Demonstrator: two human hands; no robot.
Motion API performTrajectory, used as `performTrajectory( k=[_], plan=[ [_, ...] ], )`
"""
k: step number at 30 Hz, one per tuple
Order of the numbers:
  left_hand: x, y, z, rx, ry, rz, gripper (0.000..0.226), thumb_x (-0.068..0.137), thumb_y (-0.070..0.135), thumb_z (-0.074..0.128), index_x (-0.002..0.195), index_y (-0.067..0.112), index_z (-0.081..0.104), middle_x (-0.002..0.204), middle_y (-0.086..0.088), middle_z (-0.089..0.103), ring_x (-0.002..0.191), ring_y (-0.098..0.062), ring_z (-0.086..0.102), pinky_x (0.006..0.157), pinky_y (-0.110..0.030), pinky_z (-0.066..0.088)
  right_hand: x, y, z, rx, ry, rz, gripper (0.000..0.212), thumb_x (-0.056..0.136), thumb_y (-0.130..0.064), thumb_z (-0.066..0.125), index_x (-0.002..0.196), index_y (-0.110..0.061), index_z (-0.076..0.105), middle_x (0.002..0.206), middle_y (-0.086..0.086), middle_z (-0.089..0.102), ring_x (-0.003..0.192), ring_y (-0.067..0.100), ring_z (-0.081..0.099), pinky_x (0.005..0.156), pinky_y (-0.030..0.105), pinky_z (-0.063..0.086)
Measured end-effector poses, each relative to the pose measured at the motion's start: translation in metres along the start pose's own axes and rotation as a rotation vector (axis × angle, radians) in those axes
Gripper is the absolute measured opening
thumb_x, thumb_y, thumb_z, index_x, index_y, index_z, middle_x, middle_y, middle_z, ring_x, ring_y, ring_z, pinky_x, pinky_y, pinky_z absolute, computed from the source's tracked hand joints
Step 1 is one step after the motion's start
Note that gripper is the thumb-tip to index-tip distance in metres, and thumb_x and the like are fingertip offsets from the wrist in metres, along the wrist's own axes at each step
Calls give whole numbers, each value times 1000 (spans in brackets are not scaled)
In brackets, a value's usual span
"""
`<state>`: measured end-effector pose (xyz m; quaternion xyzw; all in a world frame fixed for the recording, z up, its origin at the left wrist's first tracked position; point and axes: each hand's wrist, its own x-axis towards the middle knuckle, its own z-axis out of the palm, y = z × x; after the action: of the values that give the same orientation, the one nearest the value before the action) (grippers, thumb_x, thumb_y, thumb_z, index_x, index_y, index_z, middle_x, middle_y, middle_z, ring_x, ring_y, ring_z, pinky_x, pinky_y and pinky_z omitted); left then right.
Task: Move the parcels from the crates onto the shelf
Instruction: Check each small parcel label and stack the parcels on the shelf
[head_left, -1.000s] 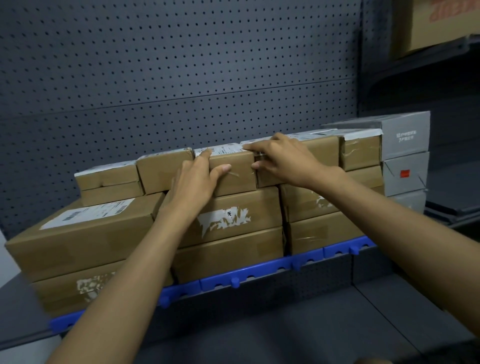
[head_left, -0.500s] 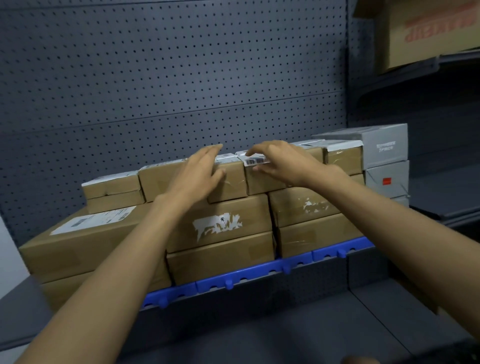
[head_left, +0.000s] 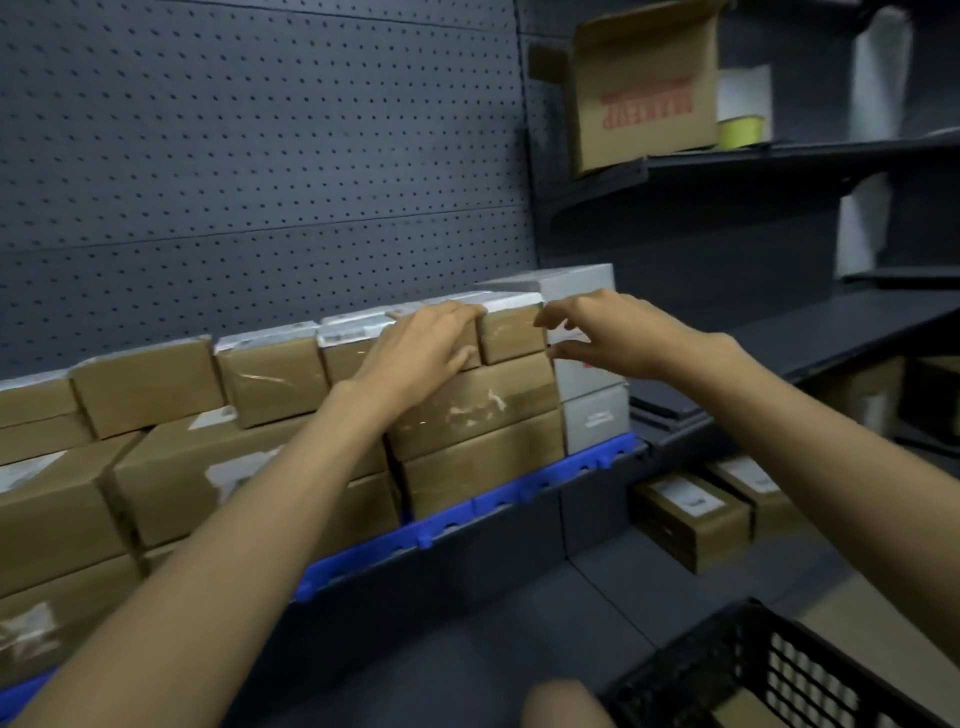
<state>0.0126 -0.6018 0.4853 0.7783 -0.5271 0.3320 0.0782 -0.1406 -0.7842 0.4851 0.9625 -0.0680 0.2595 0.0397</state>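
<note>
shelf | left hand flat, fingers straight on top-row parcel to square it | right hand beside it, fingers apart, holding nothing, we judge ready to nudge

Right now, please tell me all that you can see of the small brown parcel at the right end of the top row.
The small brown parcel looks like cardboard wrapped in clear tape, with a white label on top. It lies flat on a larger brown parcel, beside the grey boxes. The left hand rests just left of it; the right hand hovers nearby.
</note>
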Motion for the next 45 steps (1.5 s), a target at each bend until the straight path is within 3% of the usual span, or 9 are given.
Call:
performTrajectory(
  k=[5,9,16,20,26,35,40,45],
  plan=[
    [26,64,35,-92,-25,115,48,94,26,57,141,24,45,137,-4,55,121,-27,53,91,-44,50,-55,52,9,-31,-75,152,39,92,-39,60,130,-28,53,129,-5,60,114,20,57,87,38,49],
    [41,113,79,-204,-104,227,46,94,24,58,138,19,47,136,-6,54,123,-28,52,96,-45,47,-100,93,25,-44,-138,276,38,92,-38,60,128,-28,54,129,-4,60,116,21,57,91,43,50],
    [48,198,157,-281,-242,343,48,96,29,55,143,24,43,140,-1,51,123,-24,51,92,-42,47,-173,149,77,-15,-254,431,37,92,-39,59,127,-31,53,124,-3,62,114,21,58,87,45,51],
    [41,236,211,-307,-337,403,47,96,29,53,142,26,43,137,2,52,120,-23,53,87,-44,50,-209,173,121,20,-320,519,37,94,-36,58,130,-29,52,126,-4,59,117,22,55,81,34,44],
    [16,283,292,-328,-526,484,48,98,33,52,144,26,39,143,0,48,123,-27,52,84,-45,52,-256,201,209,144,-455,642,39,92,-36,61,129,-27,54,129,1,58,120,26,54,96,43,47],
    [-47,332,421,-385,-853,510,47,97,30,54,142,23,41,139,-5,49,121,-30,52,90,-43,45,-324,210,338,255,-662,733,31,94,-34,59,123,-25,57,122,4,63,109,28,60,85,42,52],
    [-85,355,480,-448,-1001,497,48,95,27,54,141,19,42,136,-7,51,118,-30,53,90,-40,48,-368,212,402,322,-773,829,38,94,-31,58,132,-28,52,127,4,61,115,26,58,87,37,48],
    [-112,372,525,-522,-1094,453,52,95,24,53,145,19,37,137,-7,49,118,-30,52,91,-42,48,-402,212,451,360,-839,933,44,94,-32,57,136,-27,49,131,9,57,117,30,56,93,40,49]
  ],
)
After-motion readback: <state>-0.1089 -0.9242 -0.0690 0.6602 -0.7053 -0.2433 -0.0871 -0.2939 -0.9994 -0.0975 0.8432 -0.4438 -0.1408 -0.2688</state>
